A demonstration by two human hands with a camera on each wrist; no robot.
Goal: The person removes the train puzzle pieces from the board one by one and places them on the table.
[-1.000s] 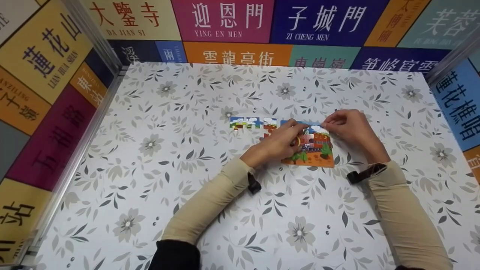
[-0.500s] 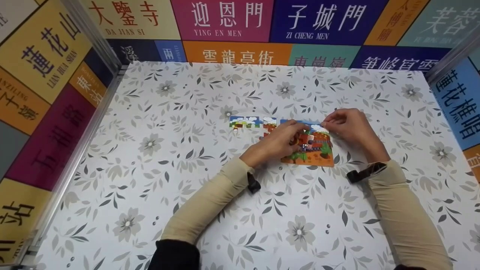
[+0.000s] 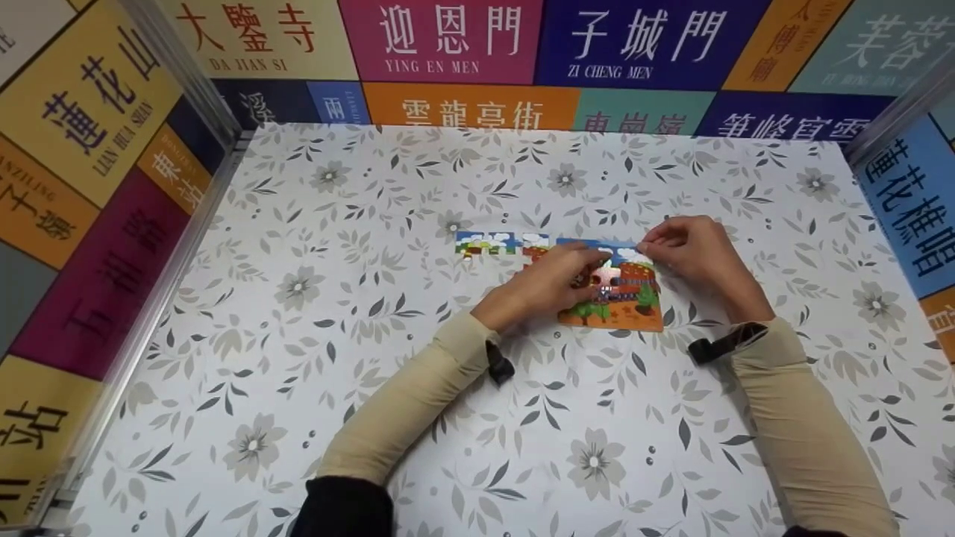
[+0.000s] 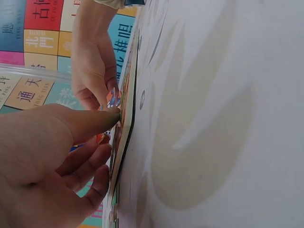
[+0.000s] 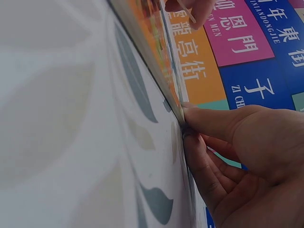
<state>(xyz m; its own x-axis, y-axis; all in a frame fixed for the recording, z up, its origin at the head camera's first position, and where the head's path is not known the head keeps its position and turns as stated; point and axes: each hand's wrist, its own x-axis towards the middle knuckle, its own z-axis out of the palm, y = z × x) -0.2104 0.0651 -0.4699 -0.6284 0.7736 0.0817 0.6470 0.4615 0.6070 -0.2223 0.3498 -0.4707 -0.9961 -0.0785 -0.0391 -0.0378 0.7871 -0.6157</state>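
Observation:
A jigsaw puzzle (image 3: 619, 317) with a red train, blue sky and orange ground lies on the table. My left hand (image 3: 545, 283) reaches over its left part, covering some of it. Between thumb and fingers it pinches a small puzzle piece (image 4: 112, 98), tilted just above the picture; its thin edge shows in the right wrist view. At the upper right corner, my right hand (image 3: 697, 250) grips the puzzle's edge, with thumb (image 5: 204, 118) and forefinger meeting there. Left of the puzzle is another picture section (image 3: 536, 240), partly hidden by my left hand.
Farther left lies a joined strip of puzzle pieces (image 3: 485, 242) showing sky and clouds. The white tabletop (image 3: 418, 418) has a grey leaf and flower pattern. Colourful lettered panels (image 3: 448, 41) stand along the back and both sides.
My left hand shifts slightly left and its fingertips tilt the piece, which catches more light. My right hand stays at the puzzle's corner.

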